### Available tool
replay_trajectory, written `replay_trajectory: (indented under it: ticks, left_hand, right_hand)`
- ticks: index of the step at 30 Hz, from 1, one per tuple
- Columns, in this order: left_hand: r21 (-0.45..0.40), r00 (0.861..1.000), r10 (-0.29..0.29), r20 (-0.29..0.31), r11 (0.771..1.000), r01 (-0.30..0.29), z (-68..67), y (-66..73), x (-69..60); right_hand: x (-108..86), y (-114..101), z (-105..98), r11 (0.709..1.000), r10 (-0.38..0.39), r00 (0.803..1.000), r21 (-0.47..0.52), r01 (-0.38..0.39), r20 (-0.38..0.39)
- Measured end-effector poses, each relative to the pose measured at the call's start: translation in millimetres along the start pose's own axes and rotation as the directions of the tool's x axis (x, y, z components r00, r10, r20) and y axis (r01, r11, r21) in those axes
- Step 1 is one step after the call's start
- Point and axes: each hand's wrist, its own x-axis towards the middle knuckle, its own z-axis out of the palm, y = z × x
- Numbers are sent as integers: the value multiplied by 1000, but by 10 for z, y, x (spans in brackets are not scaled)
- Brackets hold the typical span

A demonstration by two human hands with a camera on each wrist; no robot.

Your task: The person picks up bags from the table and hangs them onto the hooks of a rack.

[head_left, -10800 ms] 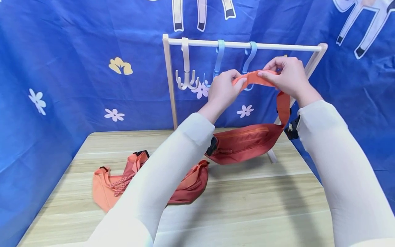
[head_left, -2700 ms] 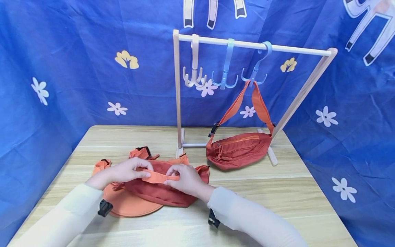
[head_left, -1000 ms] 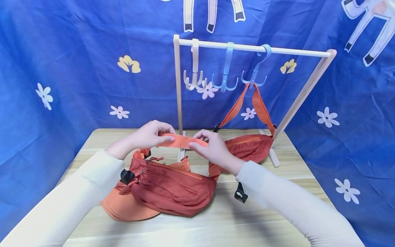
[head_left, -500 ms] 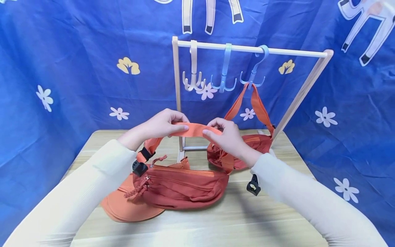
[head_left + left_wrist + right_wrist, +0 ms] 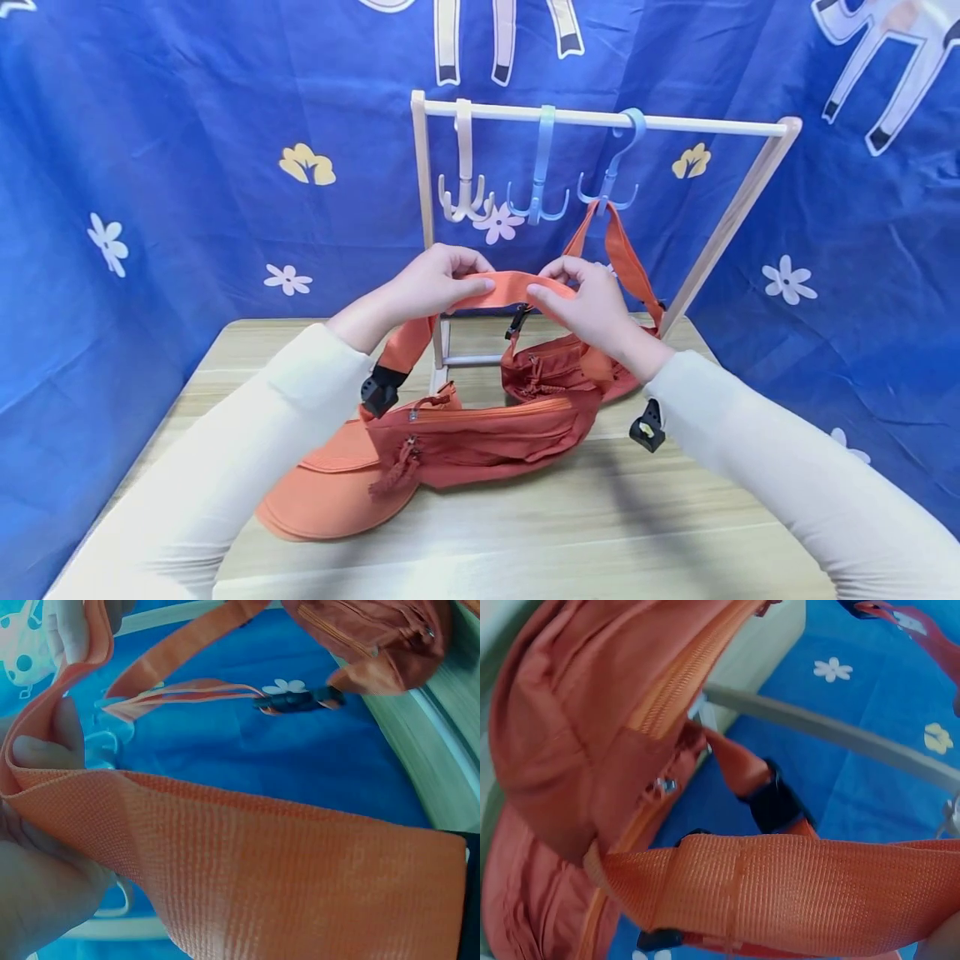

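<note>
Blue curtain cloth (image 5: 187, 200), printed with flowers and animal legs, hangs behind and beside a wooden table (image 5: 525, 550). Toward the table's back edge stands a rack (image 5: 727, 225) with a white top bar. Closer in, over the middle of the table, is a dark red bag (image 5: 487, 450), slung below its own strap; whether its underside touches the table cannot be told. Behind it, toward the back right corner, another red bag (image 5: 551, 358) hangs from the rack, partly hidden. On the table's left half lies a flat orange cloth piece (image 5: 330, 504) with a rounded front. The front bag's orange strap (image 5: 510, 289) arches up between the left hand (image 5: 442, 285) and the right hand (image 5: 596, 302); each pinches it, thumb in front, fingers behind. On the bar sit a beige hook (image 5: 465, 158), a middle blue hook (image 5: 540, 171) and a right blue hook (image 5: 609, 171), which carries the rear bag's strap. A black buckle (image 5: 393, 377) joins the front strap's left end.
</note>
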Motion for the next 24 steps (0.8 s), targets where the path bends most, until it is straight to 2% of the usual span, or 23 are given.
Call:
replay_trajectory:
  ticks: [6, 11, 16, 24]
  left_hand:
    - [-27, 999, -4, -38, 1000, 3, 57, 109, 133]
    - [-18, 996, 6, -92, 1000, -8, 94, 219, 263]
    - [-13, 991, 0, -131, 1000, -2, 88, 302, 376]
    - [-44, 980, -5, -199, 999, -4, 59, 355, 529]
  right_hand:
    - [77, -16, -184, 998, 38, 999, -54, -39, -22]
    - [163, -21, -321, 998, 41, 998, -52, -44, -57]
    - [256, -16, -417, 998, 47, 996, -43, -51, -74]
    - [416, -76, -504, 996, 42, 992, -71, -50, -120]
